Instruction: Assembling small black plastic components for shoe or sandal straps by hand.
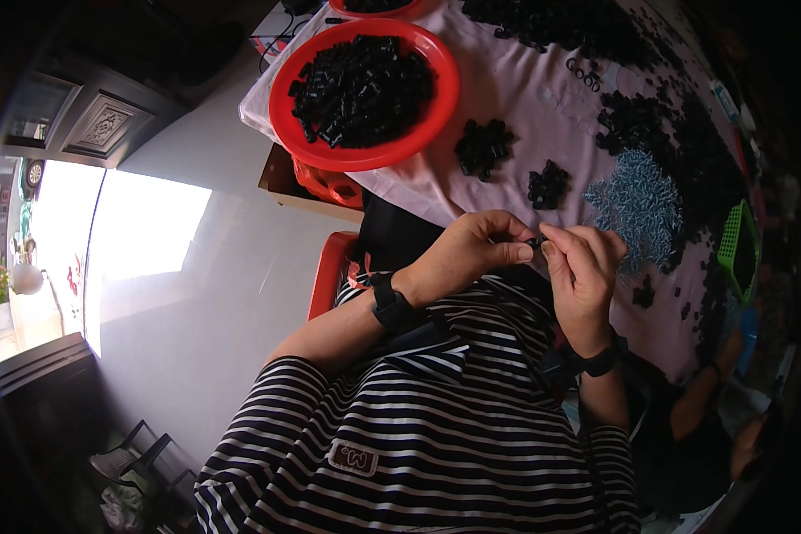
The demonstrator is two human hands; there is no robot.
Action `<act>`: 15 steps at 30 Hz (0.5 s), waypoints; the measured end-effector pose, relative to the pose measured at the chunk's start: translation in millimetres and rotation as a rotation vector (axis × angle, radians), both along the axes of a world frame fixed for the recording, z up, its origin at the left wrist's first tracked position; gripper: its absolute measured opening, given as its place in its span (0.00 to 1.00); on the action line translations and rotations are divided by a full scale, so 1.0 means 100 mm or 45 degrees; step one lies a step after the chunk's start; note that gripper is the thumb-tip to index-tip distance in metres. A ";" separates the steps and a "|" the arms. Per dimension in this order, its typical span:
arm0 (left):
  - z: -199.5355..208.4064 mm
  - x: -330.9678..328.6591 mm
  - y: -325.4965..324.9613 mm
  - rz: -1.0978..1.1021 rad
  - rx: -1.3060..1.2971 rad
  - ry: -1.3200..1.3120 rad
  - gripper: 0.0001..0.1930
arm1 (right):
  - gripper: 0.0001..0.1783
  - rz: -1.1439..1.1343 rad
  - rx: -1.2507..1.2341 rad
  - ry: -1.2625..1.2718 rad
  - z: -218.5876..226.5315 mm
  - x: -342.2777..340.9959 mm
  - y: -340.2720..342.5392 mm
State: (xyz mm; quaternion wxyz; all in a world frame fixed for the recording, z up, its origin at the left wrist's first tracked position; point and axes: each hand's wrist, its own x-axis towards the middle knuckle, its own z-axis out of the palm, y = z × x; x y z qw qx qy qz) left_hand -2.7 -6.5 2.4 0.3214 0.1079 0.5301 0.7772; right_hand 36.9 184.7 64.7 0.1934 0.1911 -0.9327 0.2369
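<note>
My left hand (473, 255) and my right hand (586, 274) meet at the near edge of the table, fingertips almost touching. Between them is a small black part (534, 242), pinched by thumb and forefinger on either side; the fingers cover most of it, so its shape is unclear. Just beyond lie a small cluster of black pieces (549, 184) and a slightly bigger one of black parts (484, 149). To the right of these spreads a pile of thin grey-blue pieces (636, 205) resembling screws.
A red basin (280, 111) heaped with black cylindrical parts (365, 89) stands at the far left of the pink-clothed table (418, 198). Black pieces (694, 151) cover the right side, near a green basket (730, 240). Another person's arm (699, 398) shows at lower right.
</note>
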 end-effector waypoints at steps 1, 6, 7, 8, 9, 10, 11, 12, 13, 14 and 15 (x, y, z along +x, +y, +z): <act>0.00 0.00 0.00 0.000 -0.001 -0.001 0.14 | 0.15 0.006 0.005 0.003 0.00 0.00 0.00; -0.01 0.00 0.00 -0.003 -0.057 0.019 0.14 | 0.15 0.020 0.035 -0.016 -0.01 0.00 0.01; 0.00 0.01 0.01 -0.003 -0.057 0.018 0.14 | 0.15 0.029 0.045 -0.020 -0.02 0.00 0.01; 0.01 0.01 0.01 0.027 -0.047 0.020 0.14 | 0.15 0.029 0.045 -0.021 -0.02 0.00 0.02; 0.01 0.02 0.02 0.057 -0.036 0.023 0.15 | 0.15 0.039 0.029 -0.032 -0.03 0.00 0.02; 0.00 0.02 0.02 0.057 -0.037 0.021 0.15 | 0.14 0.050 0.012 -0.044 -0.03 0.00 0.02; -0.01 0.03 0.02 0.060 -0.044 0.031 0.15 | 0.14 0.050 0.011 -0.045 -0.03 -0.01 0.02; -0.02 0.03 0.02 0.063 -0.050 0.040 0.15 | 0.14 0.052 0.013 -0.059 -0.01 -0.01 0.01; -0.01 0.03 0.03 0.062 -0.050 0.040 0.15 | 0.14 0.052 0.015 -0.073 0.00 -0.01 0.00; 0.01 0.03 0.03 0.067 -0.069 0.043 0.15 | 0.14 0.051 0.014 -0.074 -0.01 -0.01 0.00; 0.03 0.04 0.03 0.074 -0.089 0.047 0.14 | 0.13 0.041 0.016 -0.068 -0.02 0.00 0.00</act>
